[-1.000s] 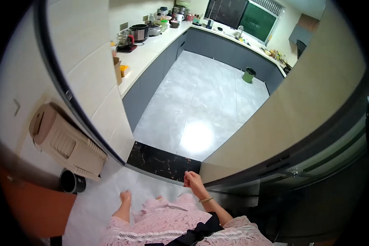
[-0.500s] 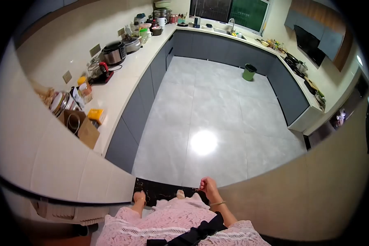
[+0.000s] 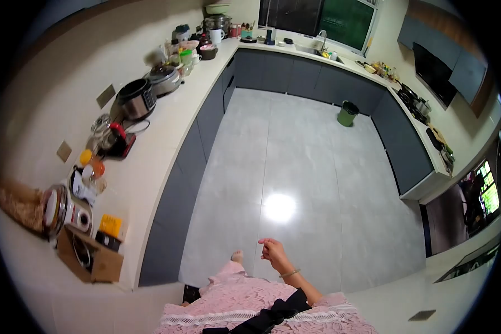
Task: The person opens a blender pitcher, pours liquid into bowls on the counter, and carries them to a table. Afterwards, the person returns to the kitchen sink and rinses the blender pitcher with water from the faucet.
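My right hand (image 3: 274, 251) hangs in front of me over the pale tiled floor (image 3: 300, 167), a bangle (image 3: 289, 273) on its wrist. Its fingers are loosely bent and a little apart, with nothing in them; it touches nothing. Of my left hand, only a sliver of skin shows at the left edge of the pink lace dress (image 3: 245, 292), so its fingers are hidden. A bare foot (image 3: 237, 256) reaches forward below the dress. Nearest on the left, a cardboard box (image 3: 107, 266) and a yellow box (image 3: 111, 225) sit at the counter's end.
The left counter (image 3: 150, 167) carries a glass kettle (image 3: 102, 129), a pressure cooker (image 3: 136, 99) and jars. A sink (image 3: 309, 50) lies at the back, and a green bin (image 3: 348, 113) stands on the floor. Pans and a stove (image 3: 409, 103) line the right counter.
I have moved forward into the kitchen; the left counter's end is closer. My right hand has swung slightly left and its fingers have loosened. My left hand has dropped almost out of sight.
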Tool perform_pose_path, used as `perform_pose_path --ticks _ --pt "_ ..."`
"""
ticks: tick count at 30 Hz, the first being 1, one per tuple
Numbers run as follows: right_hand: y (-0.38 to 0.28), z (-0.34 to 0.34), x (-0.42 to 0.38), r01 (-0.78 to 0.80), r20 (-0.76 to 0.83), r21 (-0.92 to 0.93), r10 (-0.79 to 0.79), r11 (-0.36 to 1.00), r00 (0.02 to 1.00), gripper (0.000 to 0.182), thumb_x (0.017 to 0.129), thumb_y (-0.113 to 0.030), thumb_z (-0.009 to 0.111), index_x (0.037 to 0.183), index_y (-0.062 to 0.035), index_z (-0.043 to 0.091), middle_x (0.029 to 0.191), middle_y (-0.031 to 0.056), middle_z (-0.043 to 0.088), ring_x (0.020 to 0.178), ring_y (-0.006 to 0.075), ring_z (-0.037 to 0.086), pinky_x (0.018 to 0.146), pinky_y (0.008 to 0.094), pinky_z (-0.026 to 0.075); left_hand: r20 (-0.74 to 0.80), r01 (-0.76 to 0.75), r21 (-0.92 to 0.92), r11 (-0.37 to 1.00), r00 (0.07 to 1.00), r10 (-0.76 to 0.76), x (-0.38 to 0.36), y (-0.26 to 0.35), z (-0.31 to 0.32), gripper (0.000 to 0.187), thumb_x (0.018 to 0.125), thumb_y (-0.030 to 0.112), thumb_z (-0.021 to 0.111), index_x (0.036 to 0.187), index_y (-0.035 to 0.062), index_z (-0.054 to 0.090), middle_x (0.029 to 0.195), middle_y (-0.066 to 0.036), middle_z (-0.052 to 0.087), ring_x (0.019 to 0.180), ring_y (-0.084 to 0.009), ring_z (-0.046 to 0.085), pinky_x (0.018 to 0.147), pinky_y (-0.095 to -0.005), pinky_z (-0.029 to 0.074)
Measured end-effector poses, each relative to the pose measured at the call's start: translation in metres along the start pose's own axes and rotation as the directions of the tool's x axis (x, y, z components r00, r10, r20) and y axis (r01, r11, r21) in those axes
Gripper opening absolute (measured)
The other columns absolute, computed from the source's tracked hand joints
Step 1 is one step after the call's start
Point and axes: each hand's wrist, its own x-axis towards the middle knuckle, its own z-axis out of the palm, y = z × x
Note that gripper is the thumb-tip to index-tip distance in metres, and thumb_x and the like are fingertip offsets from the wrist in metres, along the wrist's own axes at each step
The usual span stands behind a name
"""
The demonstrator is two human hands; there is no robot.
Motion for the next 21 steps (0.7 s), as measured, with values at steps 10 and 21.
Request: perform_pose_path --ticks 10,21 --pt "-0.123 -0.057 0.130 0.120 -0.229 0.101 -0.094 0.988 0.969 0.023 0.085 -0.023 0.041 0.077 -0.0032 0.049 0.048 -0.0035 0.032 0.038 0.0083 0.031 0.044 0.0250 0.040 -0.122 -0.641 -0.103 0.761 0.767 0.630 0.030 0.416 -0.034 0.032 0.075 0.030 0.050 0.071 -0.0005 0.060 0.075 -0.019 0.059 0.068 -0.0341 0.059 0.060 -0.0391 0.045" --pt "-0.248 -0.157 0.296 0.120 -0.327 0.237 -0.037 0.964 0.944 0.018 0.082 -0.017 0.041 0.079 -0.0016 0.048 0.047 -0.0029 0.032 0.037 0.0085 0.029 0.044 0.0255 0.039 -0.066 -0.666 0.095 0.740 0.737 0.672 -0.033 0.644 -0.013 0.037 0.077 0.033 0.048 0.073 -0.0008 0.062 0.077 -0.021 0.059 0.074 -0.0350 0.058 0.066 -0.0391 0.046"
